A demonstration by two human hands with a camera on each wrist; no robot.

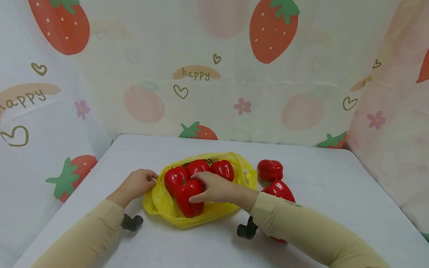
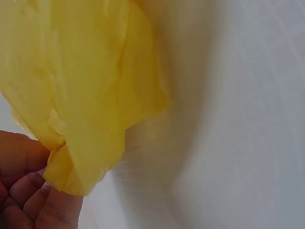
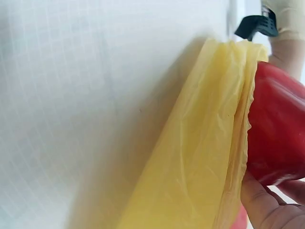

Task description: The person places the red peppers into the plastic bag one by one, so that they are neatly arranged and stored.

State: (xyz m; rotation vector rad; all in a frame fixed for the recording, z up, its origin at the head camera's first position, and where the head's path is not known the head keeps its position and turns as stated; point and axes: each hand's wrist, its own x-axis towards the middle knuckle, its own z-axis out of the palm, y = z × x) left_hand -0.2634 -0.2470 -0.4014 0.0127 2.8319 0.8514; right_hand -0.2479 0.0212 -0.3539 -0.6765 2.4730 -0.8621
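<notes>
A yellow plastic bag [image 1: 187,222] lies spread on the table with its mouth up, holding several red bell peppers [image 1: 222,169]. My left hand [image 1: 135,186] pinches the bag's left edge; in the left wrist view thumb and fingers [image 2: 24,155] grip the gathered yellow film. Over the bag's middle, my right hand [image 1: 214,188] holds a red bell pepper [image 1: 188,199] at the front of the bag, its fingers on the upper side and its thumb lower down. The right wrist view shows that pepper [image 3: 279,124] just inside the bag's rim, partly cut off by the frame.
To the right of the bag lie more red bell peppers, one at the back [image 1: 270,170] and one [image 1: 279,190] partly behind the right forearm. Another bit of red [image 1: 279,240] shows below that sleeve. A strawberry-print cloth [image 1: 214,104] hangs behind the white table [image 1: 321,175].
</notes>
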